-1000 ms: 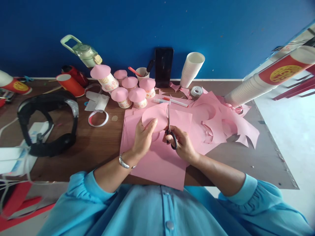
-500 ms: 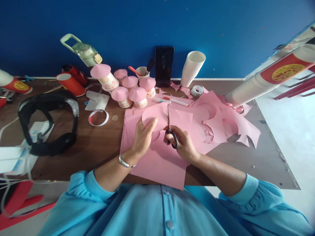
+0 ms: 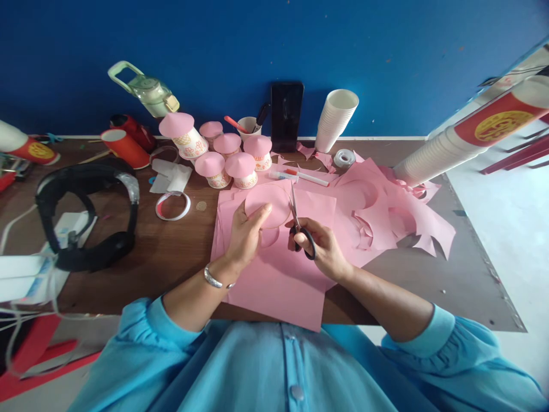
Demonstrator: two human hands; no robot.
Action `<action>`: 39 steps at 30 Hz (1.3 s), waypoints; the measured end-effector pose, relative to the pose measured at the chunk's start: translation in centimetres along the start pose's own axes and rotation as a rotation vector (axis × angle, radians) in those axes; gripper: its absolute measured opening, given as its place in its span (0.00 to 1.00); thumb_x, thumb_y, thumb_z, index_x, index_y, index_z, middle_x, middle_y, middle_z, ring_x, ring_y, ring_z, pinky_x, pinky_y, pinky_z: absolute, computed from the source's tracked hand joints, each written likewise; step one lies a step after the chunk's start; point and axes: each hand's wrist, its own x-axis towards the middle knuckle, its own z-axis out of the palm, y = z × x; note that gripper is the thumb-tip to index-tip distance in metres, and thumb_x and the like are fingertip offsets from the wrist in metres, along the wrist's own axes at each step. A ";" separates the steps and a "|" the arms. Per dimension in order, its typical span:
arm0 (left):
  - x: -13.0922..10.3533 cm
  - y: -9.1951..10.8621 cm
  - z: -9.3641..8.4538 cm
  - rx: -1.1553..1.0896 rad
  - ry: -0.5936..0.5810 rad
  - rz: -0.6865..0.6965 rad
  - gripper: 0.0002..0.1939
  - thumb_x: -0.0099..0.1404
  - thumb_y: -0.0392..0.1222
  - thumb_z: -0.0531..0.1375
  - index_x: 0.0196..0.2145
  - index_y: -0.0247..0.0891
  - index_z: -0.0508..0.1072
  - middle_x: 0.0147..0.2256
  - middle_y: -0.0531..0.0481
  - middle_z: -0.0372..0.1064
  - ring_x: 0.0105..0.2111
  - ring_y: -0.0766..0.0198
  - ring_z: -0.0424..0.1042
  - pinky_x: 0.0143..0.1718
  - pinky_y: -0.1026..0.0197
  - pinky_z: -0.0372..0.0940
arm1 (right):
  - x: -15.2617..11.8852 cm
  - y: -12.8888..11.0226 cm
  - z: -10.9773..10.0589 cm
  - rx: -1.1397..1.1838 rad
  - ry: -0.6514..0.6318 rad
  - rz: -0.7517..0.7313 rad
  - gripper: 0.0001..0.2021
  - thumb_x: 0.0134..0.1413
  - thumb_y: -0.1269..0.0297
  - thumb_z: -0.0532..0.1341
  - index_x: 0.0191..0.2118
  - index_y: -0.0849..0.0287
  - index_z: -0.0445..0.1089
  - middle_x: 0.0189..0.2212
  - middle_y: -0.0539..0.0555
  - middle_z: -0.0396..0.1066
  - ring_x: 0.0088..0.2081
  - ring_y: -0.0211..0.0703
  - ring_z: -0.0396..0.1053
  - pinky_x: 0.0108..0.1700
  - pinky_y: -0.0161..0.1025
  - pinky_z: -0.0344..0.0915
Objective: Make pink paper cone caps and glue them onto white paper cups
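Note:
My left hand (image 3: 249,233) pinches a pink paper disc (image 3: 271,200) at its lower left, thumb on top and fingers beneath. A small pointed corner sticks out at the disc's upper right. In my right hand (image 3: 321,246) is a pair of scissors (image 3: 302,230) with black handles. Its blades are slightly apart and point up beside the disc's right edge. Under both hands lie pink paper sheets (image 3: 283,292), stacked unevenly.
Several paper cups with pink cone tops (image 3: 210,165) stand at the back left. Pink offcuts (image 3: 386,212) spread to the right. Behind are a phone (image 3: 286,116), stacked white cups (image 3: 337,121) and a tape roll (image 3: 344,158). A black headband device (image 3: 90,217) lies left.
The scissors have moved slightly right, away from the disc, and their blades have parted a little. My left hand and the disc have shifted slightly left.

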 end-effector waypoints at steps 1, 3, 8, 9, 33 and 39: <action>0.0 -0.1 0.0 -0.006 0.002 0.011 0.08 0.58 0.45 0.65 0.31 0.38 0.75 0.33 0.43 0.76 0.39 0.51 0.79 0.43 0.53 0.76 | 0.0 0.0 -0.1 0.002 0.000 -0.001 0.29 0.57 0.35 0.65 0.46 0.59 0.71 0.26 0.50 0.71 0.29 0.40 0.70 0.33 0.38 0.68; 0.1 -0.4 -0.1 -0.007 0.011 0.033 0.08 0.58 0.45 0.66 0.31 0.38 0.75 0.33 0.43 0.77 0.39 0.51 0.79 0.42 0.54 0.77 | 0.0 0.1 -0.1 -0.001 0.006 -0.008 0.29 0.57 0.35 0.65 0.46 0.59 0.71 0.26 0.50 0.71 0.29 0.40 0.70 0.33 0.38 0.67; 0.2 -0.9 -0.1 0.036 0.040 0.041 0.08 0.58 0.45 0.66 0.32 0.38 0.77 0.30 0.45 0.76 0.39 0.52 0.79 0.41 0.56 0.77 | -0.1 0.1 -0.1 -0.031 0.009 -0.012 0.30 0.57 0.34 0.64 0.47 0.59 0.71 0.27 0.50 0.72 0.29 0.40 0.70 0.33 0.39 0.68; 0.2 -0.8 -0.2 0.035 0.035 0.030 0.08 0.58 0.45 0.66 0.33 0.38 0.77 0.31 0.45 0.76 0.39 0.52 0.79 0.41 0.56 0.77 | -0.1 0.1 -0.1 -0.032 0.009 -0.010 0.30 0.57 0.34 0.64 0.48 0.59 0.71 0.27 0.50 0.72 0.30 0.40 0.70 0.33 0.39 0.68; 0.3 -3.3 -0.7 -0.156 -0.097 -0.046 0.11 0.60 0.47 0.69 0.36 0.37 0.77 0.31 0.49 0.78 0.38 0.56 0.79 0.40 0.59 0.73 | 0.1 0.4 -0.4 -0.081 0.013 -0.012 0.30 0.57 0.33 0.63 0.45 0.59 0.70 0.26 0.50 0.71 0.29 0.39 0.69 0.32 0.38 0.65; 0.4 -3.7 -0.8 -0.143 -0.052 -0.091 0.15 0.57 0.49 0.71 0.37 0.37 0.77 0.31 0.49 0.78 0.36 0.56 0.79 0.35 0.60 0.72 | 0.1 -0.1 -0.4 -0.083 0.010 -0.018 0.28 0.58 0.34 0.64 0.43 0.58 0.70 0.26 0.50 0.71 0.28 0.38 0.68 0.32 0.37 0.66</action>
